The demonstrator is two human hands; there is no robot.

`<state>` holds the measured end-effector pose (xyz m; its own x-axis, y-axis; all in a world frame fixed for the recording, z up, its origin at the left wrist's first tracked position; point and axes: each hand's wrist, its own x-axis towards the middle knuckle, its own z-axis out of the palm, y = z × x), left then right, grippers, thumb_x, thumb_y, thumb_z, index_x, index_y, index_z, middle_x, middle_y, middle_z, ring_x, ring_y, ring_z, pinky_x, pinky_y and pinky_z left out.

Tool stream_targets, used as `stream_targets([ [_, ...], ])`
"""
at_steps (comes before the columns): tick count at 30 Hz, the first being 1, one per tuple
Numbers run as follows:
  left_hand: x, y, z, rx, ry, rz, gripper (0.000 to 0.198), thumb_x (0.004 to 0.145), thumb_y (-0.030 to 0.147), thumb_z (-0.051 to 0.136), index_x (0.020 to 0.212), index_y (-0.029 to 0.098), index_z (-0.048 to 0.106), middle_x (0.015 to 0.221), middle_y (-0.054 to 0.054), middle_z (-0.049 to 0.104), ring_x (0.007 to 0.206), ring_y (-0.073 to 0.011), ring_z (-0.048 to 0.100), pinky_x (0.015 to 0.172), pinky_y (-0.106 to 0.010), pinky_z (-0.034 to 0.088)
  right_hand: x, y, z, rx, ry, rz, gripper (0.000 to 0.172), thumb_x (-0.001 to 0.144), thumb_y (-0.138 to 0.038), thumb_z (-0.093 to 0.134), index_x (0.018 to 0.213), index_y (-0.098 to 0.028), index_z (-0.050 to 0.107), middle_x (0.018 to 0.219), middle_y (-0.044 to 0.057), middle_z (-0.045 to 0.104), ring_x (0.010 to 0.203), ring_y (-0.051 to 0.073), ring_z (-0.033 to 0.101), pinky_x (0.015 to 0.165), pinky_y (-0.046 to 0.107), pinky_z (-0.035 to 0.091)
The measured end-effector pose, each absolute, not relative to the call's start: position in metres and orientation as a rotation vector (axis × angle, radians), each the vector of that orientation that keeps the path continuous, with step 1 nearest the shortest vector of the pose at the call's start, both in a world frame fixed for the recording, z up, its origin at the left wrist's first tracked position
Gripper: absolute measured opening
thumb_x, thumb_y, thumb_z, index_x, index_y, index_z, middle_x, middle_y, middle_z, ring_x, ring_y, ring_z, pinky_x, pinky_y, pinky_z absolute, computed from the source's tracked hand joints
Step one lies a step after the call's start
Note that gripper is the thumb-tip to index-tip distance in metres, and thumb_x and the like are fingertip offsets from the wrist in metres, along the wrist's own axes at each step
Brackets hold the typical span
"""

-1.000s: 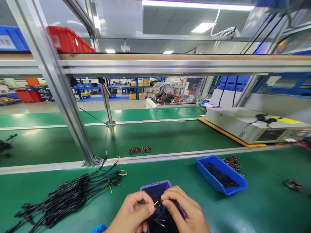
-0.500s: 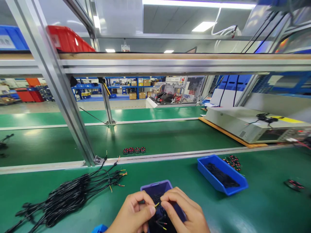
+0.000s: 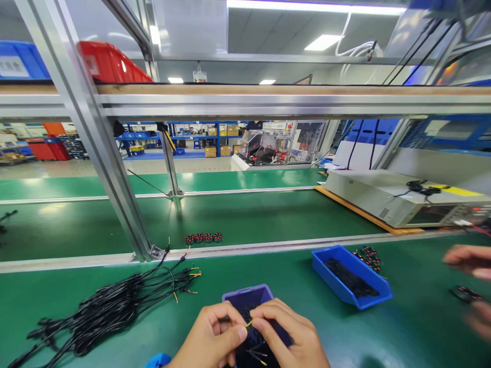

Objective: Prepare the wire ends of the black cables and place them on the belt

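Observation:
My left hand [image 3: 218, 332] pinches a thin yellow wire [image 3: 249, 323] between thumb and forefinger. Thumb and forefinger of my right hand [image 3: 289, 329] close on the free tip of the same wire. Below the hands, several short wire ends [image 3: 258, 353] with coloured tips spread out from a dark cable, mostly hidden by my fingers. Both hands are over a purple-blue bin [image 3: 247, 292] with small black pieces inside.
A bundle of black cables [image 3: 111, 312] lies left. Right stands a blue tray [image 3: 320, 263] of black parts, beside round red-and-black parts [image 3: 370, 258]. Several similar parts [image 3: 204, 238] sit in a row behind the metal rail. Another person's blurred hands [image 3: 471, 260] reach in at the right.
My right fingertips have moved slightly left, onto the yellow wire's tip. Another person's hands have appeared at the right edge. The row of round parts has shifted a little left.

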<state>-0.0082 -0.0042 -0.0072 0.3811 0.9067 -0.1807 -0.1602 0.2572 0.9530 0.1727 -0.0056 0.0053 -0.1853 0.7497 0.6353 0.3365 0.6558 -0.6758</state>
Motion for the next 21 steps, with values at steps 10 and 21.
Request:
stream_targets([
  [10, -0.010, -0.004, -0.007, 1.048, 0.890, 0.841, 0.047, 0.066, 0.060, 0.082, 0.076, 0.016, 0.067, 0.052, 0.007, 0.051, 0.036, -0.0056, 0.049, 0.035, -0.015, 0.022, 0.176, -0.013, 0.018, -0.985, -1.657, 0.556, 0.025, 0.099, -0.035, 0.056, 0.083, -0.023, 0.072, 0.082, 0.004, 0.073, 0.077, 0.018, 0.070, 0.075, 0.024, 0.057],
  [21, -0.009, -0.006, -0.004, 1.022, 0.879, 0.848, 0.049, 0.064, 0.061, 0.083, 0.075, 0.016, 0.066, 0.056, 0.007, 0.052, 0.037, -0.0046, 0.049, 0.035, -0.014, 0.023, 0.176, -0.008, 0.021, -0.888, -1.910, 0.358, 0.024, 0.101, -0.019, 0.047, 0.088, -0.022, 0.065, 0.080, 0.003, 0.070, 0.075, 0.017, 0.067, 0.068, 0.025, 0.054],
])
